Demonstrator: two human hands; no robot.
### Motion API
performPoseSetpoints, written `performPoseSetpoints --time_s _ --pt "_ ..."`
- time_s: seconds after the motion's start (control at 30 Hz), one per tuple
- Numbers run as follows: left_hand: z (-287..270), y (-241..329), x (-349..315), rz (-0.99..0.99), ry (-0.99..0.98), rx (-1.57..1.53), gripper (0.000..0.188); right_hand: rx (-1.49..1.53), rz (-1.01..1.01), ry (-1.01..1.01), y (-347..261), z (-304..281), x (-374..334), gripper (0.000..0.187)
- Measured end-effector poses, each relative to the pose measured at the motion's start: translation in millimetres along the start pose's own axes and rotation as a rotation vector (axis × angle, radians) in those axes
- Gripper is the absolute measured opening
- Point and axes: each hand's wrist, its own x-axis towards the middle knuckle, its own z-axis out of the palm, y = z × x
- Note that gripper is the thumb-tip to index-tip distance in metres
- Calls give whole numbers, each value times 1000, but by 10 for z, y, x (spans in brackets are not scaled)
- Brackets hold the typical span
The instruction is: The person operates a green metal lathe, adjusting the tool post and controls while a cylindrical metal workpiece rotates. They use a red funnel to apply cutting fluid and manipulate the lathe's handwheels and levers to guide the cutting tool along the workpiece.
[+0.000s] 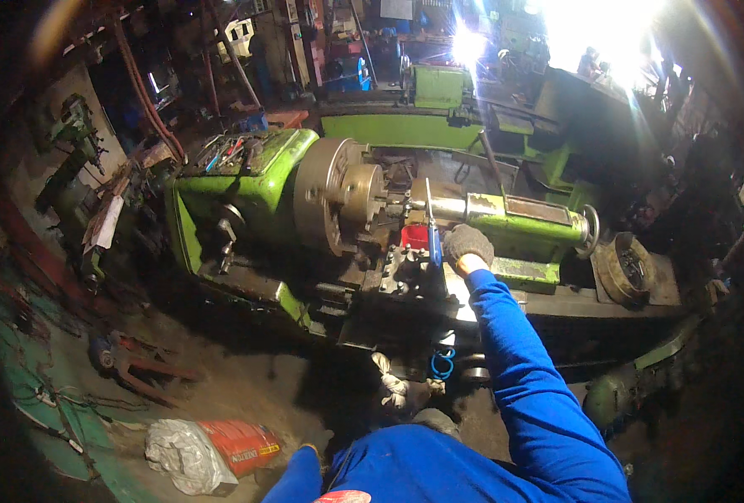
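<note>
My right hand, in a dark grey knitted glove, reaches over the carriage of a green lathe. Its fingers look curled into a rounded fist. Right against its left side stands a long thin tool with a blue handle; whether the fingers grip it is hidden. A red container sits just behind that handle, by the bolted tool post. Farther left is the big round chuck. My left sleeve shows at the lower edge, with the hand's fingers not visible.
Hand tools lie on the green headstock. A round metal ring-shaped container rests at the lathe's right end. A red and white sack is on the floor at lower left. A knotted rag and blue coil hang in front.
</note>
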Motion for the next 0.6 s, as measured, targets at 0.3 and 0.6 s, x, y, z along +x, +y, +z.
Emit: performPoseSetpoints --time_s 0.3,0.6 --pt "-170 795 -121 -164 -149 18 78 89 -109 -42 173 34 90 44" --pt "-133 883 -376 -242 -105 64 73 151 -208 -37 298 126 139 43"
